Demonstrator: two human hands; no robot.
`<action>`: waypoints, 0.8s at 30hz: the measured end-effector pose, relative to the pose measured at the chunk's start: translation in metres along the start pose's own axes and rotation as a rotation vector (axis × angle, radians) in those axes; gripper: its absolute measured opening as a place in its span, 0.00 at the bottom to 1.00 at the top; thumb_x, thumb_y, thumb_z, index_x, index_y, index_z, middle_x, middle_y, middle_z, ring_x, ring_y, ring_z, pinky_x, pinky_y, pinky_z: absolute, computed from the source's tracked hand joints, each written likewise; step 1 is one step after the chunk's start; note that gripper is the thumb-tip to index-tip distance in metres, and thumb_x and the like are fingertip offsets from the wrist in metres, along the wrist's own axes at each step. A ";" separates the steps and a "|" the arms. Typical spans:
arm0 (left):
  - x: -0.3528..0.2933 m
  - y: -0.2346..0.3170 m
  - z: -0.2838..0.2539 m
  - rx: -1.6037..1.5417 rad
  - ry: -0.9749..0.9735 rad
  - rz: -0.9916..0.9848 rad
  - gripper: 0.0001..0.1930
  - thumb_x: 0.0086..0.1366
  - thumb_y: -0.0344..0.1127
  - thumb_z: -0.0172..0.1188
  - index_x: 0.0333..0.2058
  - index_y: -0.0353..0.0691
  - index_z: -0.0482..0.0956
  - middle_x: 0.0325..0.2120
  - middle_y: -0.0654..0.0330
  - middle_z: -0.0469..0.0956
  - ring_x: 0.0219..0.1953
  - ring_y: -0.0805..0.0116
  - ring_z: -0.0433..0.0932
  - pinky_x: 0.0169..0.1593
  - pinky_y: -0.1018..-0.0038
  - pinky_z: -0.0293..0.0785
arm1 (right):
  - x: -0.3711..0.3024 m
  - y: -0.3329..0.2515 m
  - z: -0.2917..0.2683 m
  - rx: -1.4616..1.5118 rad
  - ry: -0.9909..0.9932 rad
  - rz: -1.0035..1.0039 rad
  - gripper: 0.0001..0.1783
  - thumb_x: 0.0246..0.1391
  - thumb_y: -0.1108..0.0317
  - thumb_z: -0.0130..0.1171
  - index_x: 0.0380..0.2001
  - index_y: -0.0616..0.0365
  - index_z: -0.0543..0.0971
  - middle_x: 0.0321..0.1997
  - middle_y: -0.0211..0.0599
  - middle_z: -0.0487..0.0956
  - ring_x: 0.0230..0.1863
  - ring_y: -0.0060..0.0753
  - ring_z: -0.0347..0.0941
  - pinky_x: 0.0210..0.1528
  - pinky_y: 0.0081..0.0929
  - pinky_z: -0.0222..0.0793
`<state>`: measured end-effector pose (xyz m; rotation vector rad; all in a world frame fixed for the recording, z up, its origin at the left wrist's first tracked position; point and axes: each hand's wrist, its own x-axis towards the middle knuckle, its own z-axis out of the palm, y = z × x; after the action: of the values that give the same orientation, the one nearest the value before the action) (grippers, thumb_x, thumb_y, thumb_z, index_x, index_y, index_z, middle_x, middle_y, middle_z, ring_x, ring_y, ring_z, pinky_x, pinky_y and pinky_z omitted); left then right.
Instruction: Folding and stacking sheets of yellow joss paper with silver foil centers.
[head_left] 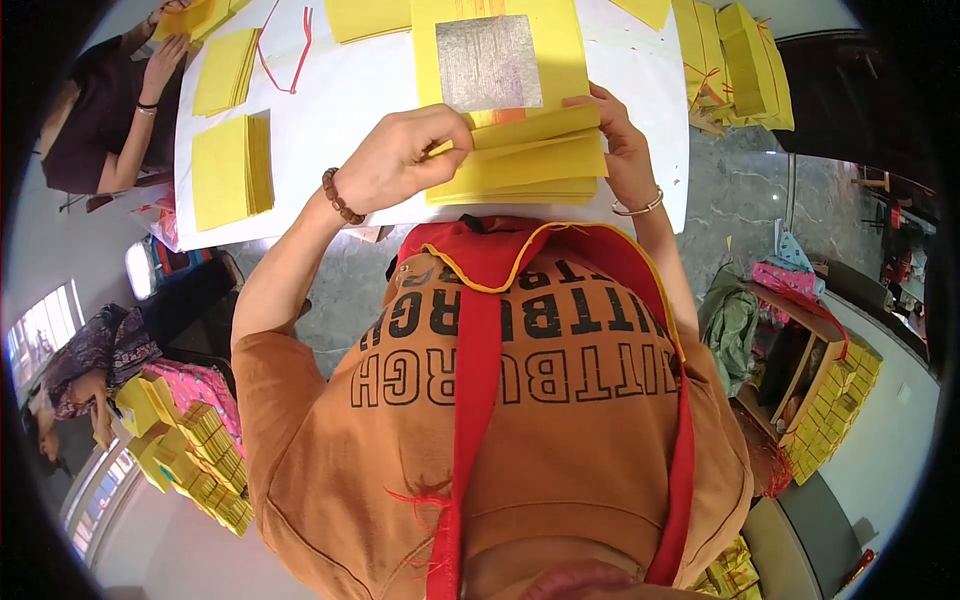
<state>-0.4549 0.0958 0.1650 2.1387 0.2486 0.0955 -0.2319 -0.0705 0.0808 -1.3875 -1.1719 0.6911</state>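
Where the white table (pixel 330 170) comes nearest to the person's body, I see the folded yellow paper (pixel 540 135) raised between the two hands, above a yellow paper stack (pixel 510 192). The left hand (pixel 415 155) has its fingers curled inward and, as I judge it, pinches the left end of this paper. The right hand (pixel 622 145) grasps the opposite end, with the thumb on the near side and the fingers reaching to the far side. Just beyond the fold, a silver-grey square (pixel 488 62) lies upon yellow paper, and a bit of orange shows below it.

On my left of the table, I find two more stacks, a nearer stack (pixel 230 172) and a farther stack (pixel 225 72), which are well apart from the hands. Near the farther one lies a red string (pixel 303 55). Past the right edge of the table stand yellow bundles (pixel 755 65), tied with red cord.

At the upper left, a co-worker (pixel 110 110) in dark clothing has both hands at other yellow sheets (pixel 195 18); from my distance I cannot tell how firmly they are held. The person before me wears a red apron (pixel 478 350).
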 end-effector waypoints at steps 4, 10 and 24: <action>-0.006 -0.007 0.014 0.070 0.175 0.111 0.04 0.57 0.27 0.51 0.32 0.35 0.70 0.34 0.54 0.76 0.26 0.67 0.73 0.31 0.76 0.69 | 0.001 0.000 0.000 -0.003 0.004 -0.015 0.19 0.41 0.76 0.62 0.41 0.51 0.77 0.50 0.24 0.74 0.63 0.40 0.54 0.62 0.34 0.53; -0.009 -0.017 0.025 0.194 0.334 0.317 0.08 0.57 0.26 0.53 0.37 0.37 0.72 0.35 0.51 0.75 0.27 0.61 0.73 0.32 0.74 0.70 | 0.002 -0.003 0.001 -0.038 0.011 -0.056 0.15 0.43 0.73 0.62 0.39 0.52 0.78 0.49 0.24 0.75 0.62 0.39 0.55 0.61 0.33 0.53; -0.010 0.005 0.023 0.663 0.104 0.293 0.24 0.46 0.42 0.64 0.44 0.43 0.76 0.44 0.57 0.70 0.40 0.60 0.68 0.41 0.70 0.68 | 0.004 -0.006 0.005 -0.012 0.066 0.005 0.12 0.49 0.68 0.60 0.39 0.53 0.79 0.46 0.27 0.76 0.61 0.38 0.57 0.60 0.33 0.54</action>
<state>-0.4599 0.0727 0.1570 2.8251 0.0186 0.3333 -0.2361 -0.0654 0.0863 -1.4137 -1.1226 0.6382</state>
